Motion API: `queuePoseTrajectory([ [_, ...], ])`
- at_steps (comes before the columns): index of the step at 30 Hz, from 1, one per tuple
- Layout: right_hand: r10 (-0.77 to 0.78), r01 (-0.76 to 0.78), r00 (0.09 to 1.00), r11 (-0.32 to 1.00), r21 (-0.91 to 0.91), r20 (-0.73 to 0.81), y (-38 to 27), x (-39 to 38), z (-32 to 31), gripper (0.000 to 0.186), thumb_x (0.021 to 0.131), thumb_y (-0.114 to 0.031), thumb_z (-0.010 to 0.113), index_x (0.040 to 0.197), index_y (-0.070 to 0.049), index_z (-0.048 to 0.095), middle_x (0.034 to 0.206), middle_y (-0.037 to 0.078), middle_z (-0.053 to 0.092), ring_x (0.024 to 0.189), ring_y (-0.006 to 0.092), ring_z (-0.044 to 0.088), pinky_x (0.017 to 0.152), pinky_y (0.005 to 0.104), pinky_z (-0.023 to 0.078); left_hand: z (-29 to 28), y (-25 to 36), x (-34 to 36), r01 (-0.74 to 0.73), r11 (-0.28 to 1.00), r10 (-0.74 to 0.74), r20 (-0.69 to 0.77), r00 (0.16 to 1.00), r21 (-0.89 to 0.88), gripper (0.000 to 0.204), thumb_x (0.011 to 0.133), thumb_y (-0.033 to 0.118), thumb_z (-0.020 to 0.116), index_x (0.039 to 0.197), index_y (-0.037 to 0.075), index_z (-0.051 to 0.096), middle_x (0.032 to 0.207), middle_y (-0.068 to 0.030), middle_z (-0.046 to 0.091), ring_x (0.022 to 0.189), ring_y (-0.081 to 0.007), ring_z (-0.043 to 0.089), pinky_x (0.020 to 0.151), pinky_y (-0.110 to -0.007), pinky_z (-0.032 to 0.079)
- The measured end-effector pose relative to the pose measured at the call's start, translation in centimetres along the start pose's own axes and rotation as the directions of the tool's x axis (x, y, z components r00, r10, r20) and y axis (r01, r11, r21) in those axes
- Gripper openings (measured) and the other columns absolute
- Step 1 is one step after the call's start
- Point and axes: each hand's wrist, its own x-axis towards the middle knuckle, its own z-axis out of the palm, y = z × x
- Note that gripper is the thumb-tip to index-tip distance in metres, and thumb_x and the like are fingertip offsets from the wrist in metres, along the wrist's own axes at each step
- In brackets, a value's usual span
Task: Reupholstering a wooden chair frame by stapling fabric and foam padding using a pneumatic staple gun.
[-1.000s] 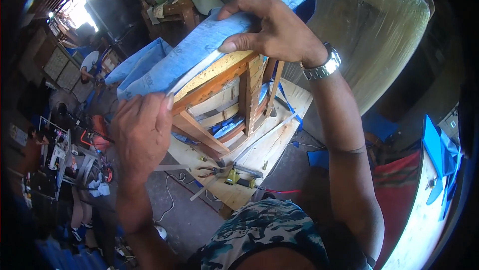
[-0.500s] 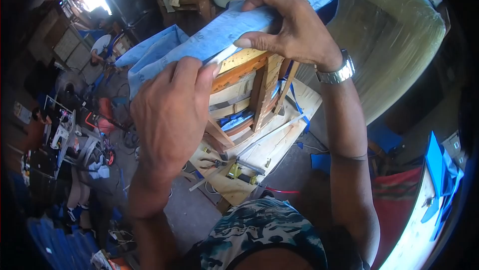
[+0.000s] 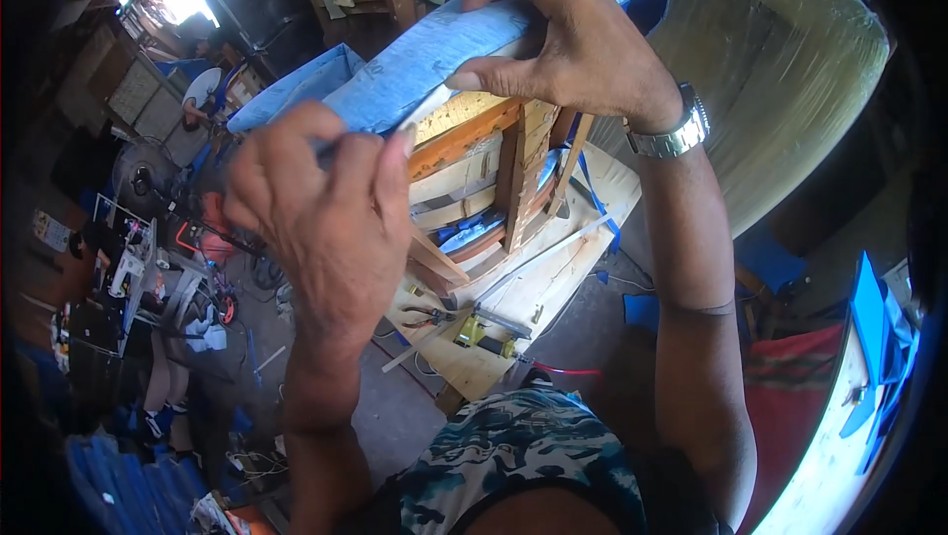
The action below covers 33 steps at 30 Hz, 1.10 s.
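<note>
Blue fabric (image 3: 425, 51) with faint markings covers the top edge of a wooden chair-like frame (image 3: 464, 155). A narrow white strip (image 3: 427, 106) shows along the fabric's near edge. My left hand (image 3: 331, 214) is bent at the fabric's left part, thumb and forefinger closed at the edge by the strip; its other fingers are curled. My right hand (image 3: 588, 51), with a metal watch at the wrist, grips the fabric further right. Its thumb presses the near edge while its fingers reach over the top. The palm sides of both hands are hidden.
Below the frame, a plywood board (image 3: 583, 239) carries pliers (image 3: 432, 317) and a green air tool (image 3: 486, 335) with a red hose. Plastic-wrapped bulk (image 3: 760, 90) stands at right. Another person (image 3: 197, 105) is far left. Blue pieces (image 3: 861, 337) lie on a panel at lower right.
My left hand has shifted and its fingers have curled and lifted along the fabric's left part. The right hand has moved slightly left and up, still gripping. The fabric looks more rounded over the edge.
</note>
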Motion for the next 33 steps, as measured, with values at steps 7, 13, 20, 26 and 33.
queuePoseTrajectory([
  [7, 0.000, 0.000, 1.000, 1.000, -0.022, -0.008, 0.1, -0.2, 0.0, 0.060, 0.069, -0.047, 0.087, 0.107, -0.003, 0.072, 0.088, 0.013, 0.056, 0.089, 0.0274, 0.052, 0.081, 0.0391, 0.042, 0.9, -2.0, 1.0, 0.047, 0.877, -0.038, 0.029, 0.999, -0.479, 0.016, 0.089, 0.011, 0.073, 0.084, 0.000, 0.063, 0.114, -0.0129, 0.059, 0.104, -0.0268, 0.061, 0.078, -0.037, 0.051],
  [13, 0.009, -0.011, 0.999, 1.000, -0.029, -0.049, -0.2, -0.1, 0.7, 0.062, 0.069, -0.052, 0.086, 0.105, -0.003, 0.071, 0.087, 0.011, 0.053, 0.087, 0.0266, 0.050, 0.079, 0.0389, 0.041, 1.4, -2.4, 1.3, 0.025, 0.878, -0.022, 0.013, 1.000, -0.479, 0.018, 0.087, 0.006, 0.075, 0.080, -0.001, 0.060, 0.116, -0.0120, 0.061, 0.097, -0.0224, 0.066, 0.069, -0.033, 0.054],
  [20, -0.001, -0.018, 0.994, 0.984, -0.178, -0.106, -1.6, -1.2, 1.7, 0.067, 0.075, -0.057, 0.079, 0.112, -0.002, 0.066, 0.094, 0.013, 0.052, 0.089, 0.0290, 0.049, 0.081, 0.0420, 0.039, 2.6, -2.2, 0.9, 0.011, 0.855, -0.068, -0.092, 0.993, -0.518, 0.023, 0.083, 0.004, 0.079, 0.074, 0.001, 0.058, 0.113, -0.0109, 0.064, 0.098, -0.0211, 0.066, 0.074, -0.032, 0.053],
  [26, -0.066, 0.042, 0.991, 0.979, -0.198, -0.118, -2.5, -1.5, 2.4, 0.070, 0.077, -0.061, 0.074, 0.112, -0.002, 0.065, 0.097, 0.016, 0.052, 0.090, 0.0314, 0.048, 0.082, 0.0434, 0.037, 1.9, -2.5, -0.3, -0.002, 0.844, -0.081, -0.132, 0.988, -0.537, 0.023, 0.082, 0.001, 0.078, 0.073, 0.001, 0.057, 0.113, -0.0115, 0.064, 0.099, -0.0227, 0.066, 0.076, -0.033, 0.053],
  [33, -0.152, 0.110, 0.947, 0.981, -0.160, -0.282, 1.2, -3.1, 3.2, 0.062, 0.084, -0.053, 0.071, 0.114, 0.001, 0.064, 0.097, 0.016, 0.055, 0.090, 0.0293, 0.048, 0.080, 0.0416, 0.039, 4.3, -1.7, 0.6, -0.034, 0.850, -0.028, -0.110, 0.994, -0.526, 0.018, 0.084, 0.002, 0.076, 0.075, 0.000, 0.060, 0.112, -0.0107, 0.067, 0.095, -0.0211, 0.066, 0.077, -0.031, 0.053],
])
